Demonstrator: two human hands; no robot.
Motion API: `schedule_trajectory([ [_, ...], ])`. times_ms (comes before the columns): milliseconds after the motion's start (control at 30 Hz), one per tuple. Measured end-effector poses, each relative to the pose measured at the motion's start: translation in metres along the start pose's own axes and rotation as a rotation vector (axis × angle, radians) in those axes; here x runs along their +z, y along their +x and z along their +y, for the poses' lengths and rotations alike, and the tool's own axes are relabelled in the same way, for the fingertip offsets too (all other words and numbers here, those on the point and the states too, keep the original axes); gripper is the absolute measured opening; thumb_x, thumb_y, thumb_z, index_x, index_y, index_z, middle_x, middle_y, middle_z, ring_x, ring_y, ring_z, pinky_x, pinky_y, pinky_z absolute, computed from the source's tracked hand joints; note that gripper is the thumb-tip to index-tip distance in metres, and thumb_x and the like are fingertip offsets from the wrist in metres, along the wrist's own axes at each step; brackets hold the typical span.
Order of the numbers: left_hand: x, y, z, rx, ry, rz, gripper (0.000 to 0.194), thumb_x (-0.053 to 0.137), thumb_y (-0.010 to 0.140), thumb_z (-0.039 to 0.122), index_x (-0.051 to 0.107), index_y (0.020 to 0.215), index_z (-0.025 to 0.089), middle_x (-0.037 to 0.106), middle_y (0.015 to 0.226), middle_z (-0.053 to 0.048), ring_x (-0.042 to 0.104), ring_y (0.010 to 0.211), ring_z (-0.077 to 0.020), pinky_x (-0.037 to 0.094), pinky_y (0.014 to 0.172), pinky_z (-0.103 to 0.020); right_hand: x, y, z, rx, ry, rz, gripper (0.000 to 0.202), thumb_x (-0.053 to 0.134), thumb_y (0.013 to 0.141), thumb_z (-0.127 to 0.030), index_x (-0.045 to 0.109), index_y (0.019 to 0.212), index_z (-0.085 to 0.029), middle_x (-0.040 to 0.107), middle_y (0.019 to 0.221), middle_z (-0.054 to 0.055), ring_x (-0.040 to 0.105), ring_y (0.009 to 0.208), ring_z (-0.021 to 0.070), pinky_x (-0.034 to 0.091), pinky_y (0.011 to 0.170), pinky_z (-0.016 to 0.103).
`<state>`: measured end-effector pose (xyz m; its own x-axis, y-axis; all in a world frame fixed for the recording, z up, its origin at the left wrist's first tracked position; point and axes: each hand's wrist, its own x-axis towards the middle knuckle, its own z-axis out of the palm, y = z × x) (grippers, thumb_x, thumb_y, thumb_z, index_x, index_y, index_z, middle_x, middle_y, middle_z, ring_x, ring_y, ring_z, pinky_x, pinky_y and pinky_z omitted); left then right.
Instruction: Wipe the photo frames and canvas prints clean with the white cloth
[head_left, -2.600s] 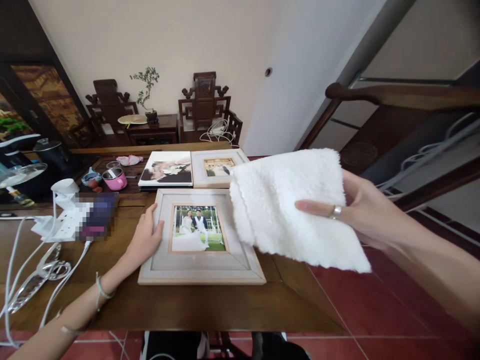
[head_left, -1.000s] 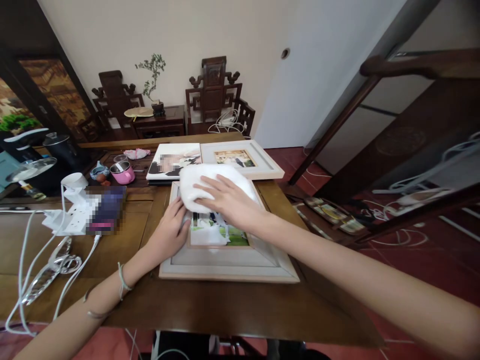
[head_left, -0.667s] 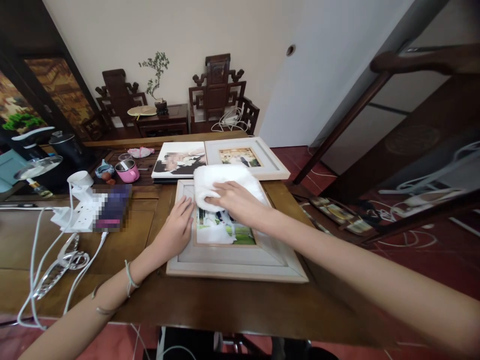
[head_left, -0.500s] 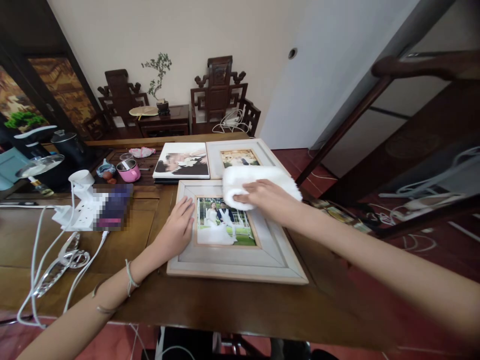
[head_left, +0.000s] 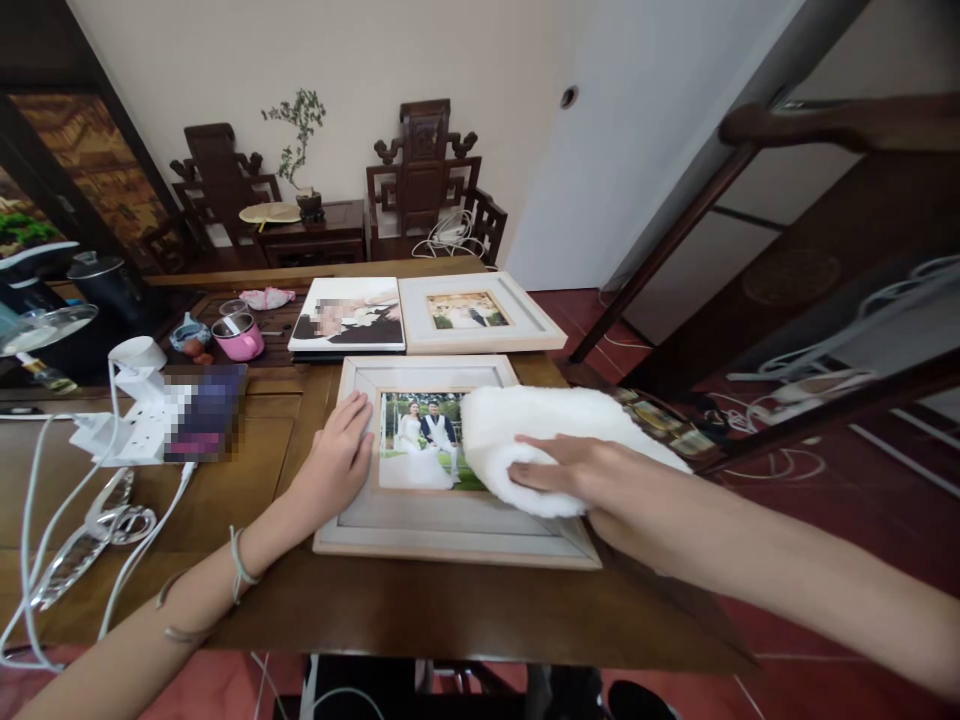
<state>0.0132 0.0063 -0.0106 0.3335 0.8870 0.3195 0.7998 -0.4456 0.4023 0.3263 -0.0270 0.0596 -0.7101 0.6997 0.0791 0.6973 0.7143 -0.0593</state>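
You have a thick, fluffy white cloth (head_left: 547, 412) over the right side of a square, pale wood picture frame (head_left: 450, 540), which lies flat, picture up, on the brown wooden table (head_left: 420, 620) in front of you. Your right hand (head_left: 600, 475) bunches the cloth, its fingers pinching a rolled fold; the cloth covers the right edge of the color photograph (head_left: 420, 455) and part of the border, and trails out past the frame's side. How firmly it presses, and what the fingers hidden under the fold are doing, I can't tell from here. Your left hand (head_left: 335, 465) lies palm down on the left border, fingers fairly close together and lightly bent, apparently bracing the frame. This looks like the wiping step, with the work at the right side. As I judge it, a further pass would call for light, even pressure along the border and into its inner corners, with your left hand steadying the frame so it doesn't slide. Just beyond lie a white-covered square album (head_left: 367, 296) and a second pale wood frame (head_left: 450, 282), side by side; neither is under your hands.
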Motion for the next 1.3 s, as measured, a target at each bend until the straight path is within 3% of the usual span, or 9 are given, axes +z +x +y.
schedule_trajectory([
  [100, -0.001, 0.0, 0.001, 0.001, -0.012, 0.0, 0.043, 0.04, 0.096, 0.027, 0.046, 0.136, 0.011, 0.042, 0.146, -0.019, 0.033, 0.14, -0.0294, 0.034, 0.11, -0.056, -0.007, 0.011, 0.01, 0.072, -0.021, 0.074, 0.067, 0.04, 0.067, 0.006, 0.061, 0.123, -0.024, 0.065, 0.121, 0.01, 0.065, 0.103, 0.0277, 0.055, 0.081, 0.04],
  [200, -0.004, -0.001, 0.003, 0.005, -0.015, -0.017, 0.045, 0.042, 0.095, 0.028, 0.044, 0.137, 0.013, 0.041, 0.148, -0.018, 0.031, 0.141, -0.0298, 0.032, 0.111, -0.056, 0.001, 0.043, 0.026, 0.078, -0.168, 0.163, 0.071, 0.038, 0.063, 0.012, 0.06, 0.124, -0.017, 0.05, 0.141, 0.015, 0.049, 0.126, 0.0318, 0.047, 0.098, 0.048],
  [333, -0.006, -0.002, 0.006, -0.011, -0.027, -0.03, 0.045, 0.039, 0.096, 0.026, 0.043, 0.139, 0.014, 0.04, 0.148, -0.017, 0.03, 0.142, -0.0288, 0.032, 0.112, -0.055, 0.023, 0.07, 0.032, 0.041, -0.269, 0.058, 0.071, 0.042, 0.061, 0.015, 0.06, 0.125, -0.012, 0.052, 0.136, 0.021, 0.044, 0.13, 0.0348, 0.041, 0.102, 0.052],
  [567, -0.005, 0.001, 0.001, 0.091, -0.065, 0.01, 0.052, 0.036, 0.087, 0.005, 0.049, 0.135, 0.019, 0.049, 0.14, -0.014, 0.036, 0.137, -0.0275, 0.033, 0.111, -0.058, 0.029, 0.013, -0.022, -0.051, -0.136, -0.001, 0.065, 0.055, 0.06, 0.001, 0.064, 0.121, -0.02, 0.06, 0.127, 0.02, 0.053, 0.12, 0.0373, 0.045, 0.095, 0.053],
  [733, -0.009, 0.001, -0.003, 0.172, -0.066, -0.011, 0.067, 0.034, 0.076, -0.005, 0.045, 0.139, 0.017, 0.045, 0.143, -0.014, 0.033, 0.139, -0.0257, 0.029, 0.115, -0.055, 0.041, -0.02, -0.05, -0.045, -0.017, 0.06, 0.065, 0.059, 0.056, -0.007, 0.065, 0.118, -0.026, 0.061, 0.127, 0.017, 0.054, 0.119, 0.0383, 0.049, 0.092, 0.053],
  [833, -0.008, 0.0, -0.004, 0.153, -0.048, -0.032, 0.068, 0.034, 0.078, -0.003, 0.041, 0.142, 0.017, 0.041, 0.147, -0.013, 0.03, 0.142, -0.0262, 0.027, 0.116, -0.054, 0.037, -0.01, -0.044, -0.017, -0.051, 0.046, 0.071, 0.054, 0.058, 0.001, 0.061, 0.125, -0.021, 0.054, 0.135, 0.02, 0.046, 0.128, 0.0377, 0.044, 0.099, 0.054],
  [1100, -0.007, 0.001, 0.003, 0.075, 0.01, -0.044, 0.047, 0.034, 0.094, 0.019, 0.043, 0.139, 0.01, 0.04, 0.148, -0.017, 0.03, 0.142, -0.0263, 0.027, 0.117, -0.049, 0.029, 0.069, 0.013, 0.051, -0.249, 0.05, 0.074, 0.048, 0.063, 0.013, 0.055, 0.131, -0.014, 0.042, 0.146, 0.021, 0.033, 0.135, 0.0404, 0.036, 0.103, 0.06],
  [1200, -0.007, 0.0, 0.004, 0.064, 0.017, -0.038, 0.046, 0.032, 0.095, 0.019, 0.043, 0.139, 0.009, 0.04, 0.148, -0.018, 0.031, 0.141, -0.0261, 0.027, 0.117, -0.048, 0.033, 0.068, 0.007, 0.002, -0.289, 0.005, 0.068, 0.052, 0.066, 0.011, 0.059, 0.128, -0.017, 0.045, 0.143, 0.02, 0.036, 0.133, 0.0424, 0.035, 0.101, 0.065],
  [1300, -0.006, 0.001, 0.006, 0.048, 0.025, -0.042, 0.047, 0.031, 0.096, 0.021, 0.043, 0.138, 0.006, 0.04, 0.148, -0.019, 0.031, 0.141, -0.0269, 0.027, 0.117, -0.049, 0.032, 0.04, -0.02, -0.035, -0.223, -0.062, 0.062, 0.06, 0.066, 0.005, 0.063, 0.123, -0.019, 0.048, 0.141, 0.022, 0.04, 0.129, 0.0456, 0.036, 0.099, 0.066],
])
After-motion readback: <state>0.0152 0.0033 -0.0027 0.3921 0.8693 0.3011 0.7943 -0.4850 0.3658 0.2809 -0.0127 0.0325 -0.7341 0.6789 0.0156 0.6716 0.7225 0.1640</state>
